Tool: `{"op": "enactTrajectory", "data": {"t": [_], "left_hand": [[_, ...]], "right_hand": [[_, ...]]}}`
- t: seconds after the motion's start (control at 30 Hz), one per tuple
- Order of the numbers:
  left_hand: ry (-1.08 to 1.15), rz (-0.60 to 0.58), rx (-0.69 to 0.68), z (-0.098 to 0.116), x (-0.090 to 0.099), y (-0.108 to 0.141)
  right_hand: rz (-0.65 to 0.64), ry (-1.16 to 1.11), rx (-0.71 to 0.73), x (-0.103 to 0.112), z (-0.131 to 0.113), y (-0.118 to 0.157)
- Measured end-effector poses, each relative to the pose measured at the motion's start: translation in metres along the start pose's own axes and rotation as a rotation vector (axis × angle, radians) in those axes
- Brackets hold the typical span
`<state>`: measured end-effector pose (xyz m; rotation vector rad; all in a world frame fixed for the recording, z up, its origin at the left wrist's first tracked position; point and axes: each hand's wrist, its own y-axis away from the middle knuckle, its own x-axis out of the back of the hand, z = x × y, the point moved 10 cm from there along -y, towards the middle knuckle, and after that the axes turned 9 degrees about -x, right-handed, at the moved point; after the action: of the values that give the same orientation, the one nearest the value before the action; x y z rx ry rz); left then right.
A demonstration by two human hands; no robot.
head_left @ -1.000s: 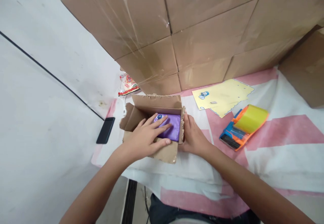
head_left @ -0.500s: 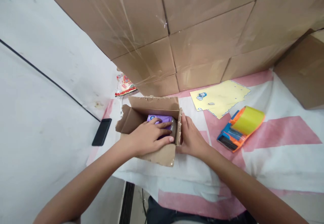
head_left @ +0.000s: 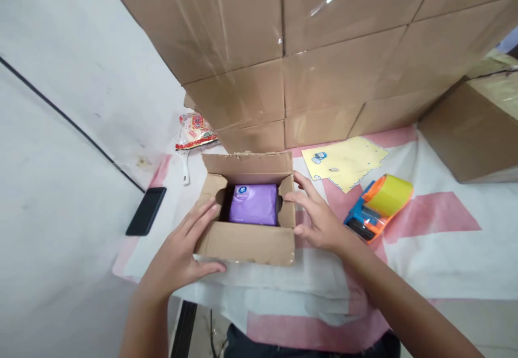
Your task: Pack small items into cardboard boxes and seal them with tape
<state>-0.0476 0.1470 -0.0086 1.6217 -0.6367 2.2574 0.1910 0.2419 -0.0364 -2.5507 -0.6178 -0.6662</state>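
An open cardboard box (head_left: 246, 243) sits on the table with its flaps folded outward. Inside it lies a purple plastic-wrapped pack (head_left: 254, 205) with a blue logo. My left hand (head_left: 184, 247) is open at the box's left side, its fingers lying flat on the left flap and its thumb apart below. At the right side, my right hand (head_left: 318, 215) has its fingers spread and touches the right flap with the fingertips. Neither hand is on the pack.
Wrapped cardboard boxes (head_left: 324, 83) are stacked behind, with another box (head_left: 465, 131) at right. Yellow paper sheets (head_left: 343, 158) and a tape dispenser (head_left: 378, 207) lie to the right. A phone (head_left: 146, 211), a red-and-white packet (head_left: 196, 131) and a white handle (head_left: 185, 169) are at left.
My left hand has come off the purple pack and moved to the box's left flap. The box now faces up more squarely, with the pack in full view.
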Motion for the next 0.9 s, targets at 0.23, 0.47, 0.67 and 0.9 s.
{"op": "enactTrajectory", "data": {"t": [0.23, 0.47, 0.67, 0.9], "left_hand": [[0.140, 0.534, 0.326, -0.032, 0.021, 0.022], [-0.038, 0.576, 0.321, 0.011, 0.023, -0.013], [-0.139, 0.219, 0.129, 0.065, -0.012, -0.052], [-0.181, 0.196, 0.132, 0.062, -0.014, -0.060]], "right_hand": [[0.097, -0.243, 0.017, 0.018, -0.024, -0.023], [0.066, 0.036, 0.114, 0.015, -0.040, -0.026], [0.319, 0.207, -0.016, 0.054, -0.041, 0.018], [1.197, -0.254, -0.533, 0.152, 0.083, 0.141]]}}
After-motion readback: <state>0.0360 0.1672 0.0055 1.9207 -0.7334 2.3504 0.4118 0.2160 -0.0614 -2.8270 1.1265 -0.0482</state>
